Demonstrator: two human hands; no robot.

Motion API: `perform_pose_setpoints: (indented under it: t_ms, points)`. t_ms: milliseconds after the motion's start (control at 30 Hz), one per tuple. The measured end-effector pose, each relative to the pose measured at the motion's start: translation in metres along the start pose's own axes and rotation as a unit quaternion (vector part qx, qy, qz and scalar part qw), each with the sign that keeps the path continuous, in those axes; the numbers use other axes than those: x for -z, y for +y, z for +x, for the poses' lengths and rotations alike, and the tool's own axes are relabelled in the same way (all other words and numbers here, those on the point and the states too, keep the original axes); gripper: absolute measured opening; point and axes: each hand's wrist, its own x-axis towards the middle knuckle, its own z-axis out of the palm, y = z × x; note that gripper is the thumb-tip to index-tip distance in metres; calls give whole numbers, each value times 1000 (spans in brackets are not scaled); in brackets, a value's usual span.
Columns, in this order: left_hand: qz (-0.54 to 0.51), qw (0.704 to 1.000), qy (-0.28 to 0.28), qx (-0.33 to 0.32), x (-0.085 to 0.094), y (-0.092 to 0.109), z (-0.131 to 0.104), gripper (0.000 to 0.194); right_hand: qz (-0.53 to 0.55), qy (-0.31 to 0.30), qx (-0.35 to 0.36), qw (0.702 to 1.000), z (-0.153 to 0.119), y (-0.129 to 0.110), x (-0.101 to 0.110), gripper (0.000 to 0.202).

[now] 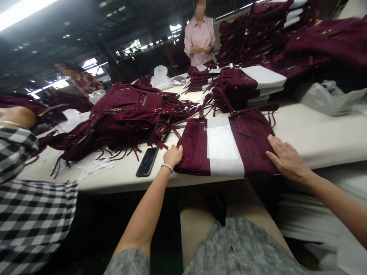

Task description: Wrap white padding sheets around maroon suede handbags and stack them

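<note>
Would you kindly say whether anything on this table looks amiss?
The phone looks out of place, a personal item among maroon bags near the front edge of the table; white scraps lie scattered left of it.

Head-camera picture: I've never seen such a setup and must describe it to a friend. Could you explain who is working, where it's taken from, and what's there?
There is no machine here, only a person's two bare hands. The single picture comes from a camera on their head, looking forward and down. On the pale table lies a dark red bag with a white band around its middle. The left hand grips its left edge; the right hand rests open against its right side. A phone lies left of the bag, near a loose heap of similar bags. Another person in a pink shirt stands beyond the table; a checked sleeve shows at left.
</note>
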Motion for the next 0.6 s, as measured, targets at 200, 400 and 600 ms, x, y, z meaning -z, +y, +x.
perform_pose_setpoints:
  t_ms: [200, 400, 600]
  points:
    - [-21, 982, 146, -119, -4, 0, -14, 41, 65, 59, 11, 996, -7, 0, 0, 55]
    - [-21, 909, 112, -402, -14, -21, -17, 45, 40, 76, 152, 985, -23, 10, 13, 56]
    - [35, 877, 126, -463, -2, -38, -31, 46, 7, 31, 243, 969, -33, 18, 37, 65]
